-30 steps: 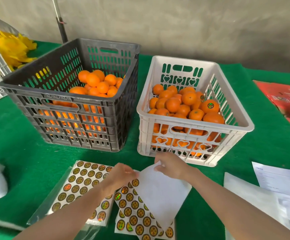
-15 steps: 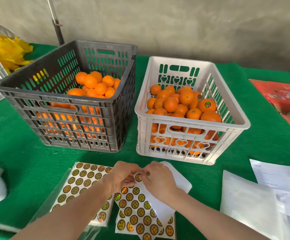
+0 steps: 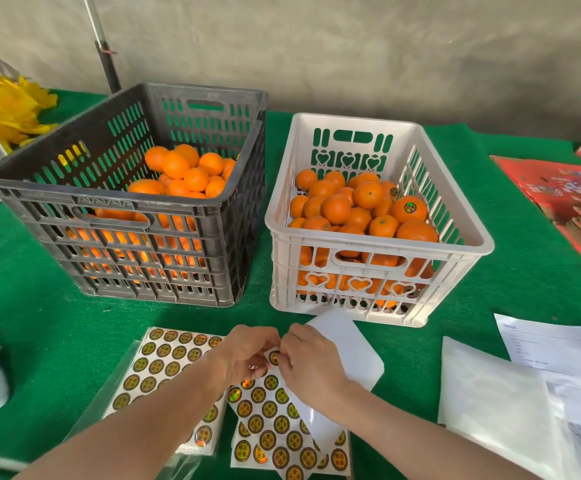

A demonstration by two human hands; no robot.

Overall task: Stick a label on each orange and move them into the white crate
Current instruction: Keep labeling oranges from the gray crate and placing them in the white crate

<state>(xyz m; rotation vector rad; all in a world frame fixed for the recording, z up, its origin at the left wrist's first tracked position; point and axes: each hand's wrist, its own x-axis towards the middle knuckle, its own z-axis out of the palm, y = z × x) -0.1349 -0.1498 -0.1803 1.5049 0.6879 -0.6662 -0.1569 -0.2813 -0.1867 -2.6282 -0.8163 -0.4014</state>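
The right grip [image 3: 311,362] is pinching a round label [image 3: 274,357] at the lifted top edge of the label sheet [image 3: 271,424], fingers clamped on it. The left grip [image 3: 247,355] is pinching that same edge just beside it, fingertips almost meeting the right's. The sheet is lying on the green tabletop [image 3: 39,323], its white backing [image 3: 348,348] folding over toward the white crate [image 3: 368,241]. A second sheet [image 3: 164,362] is lying to the left. Oranges [image 3: 337,209] are sitting in the white crate, and other oranges [image 3: 185,171] in the dark crate [image 3: 109,199] beside it.
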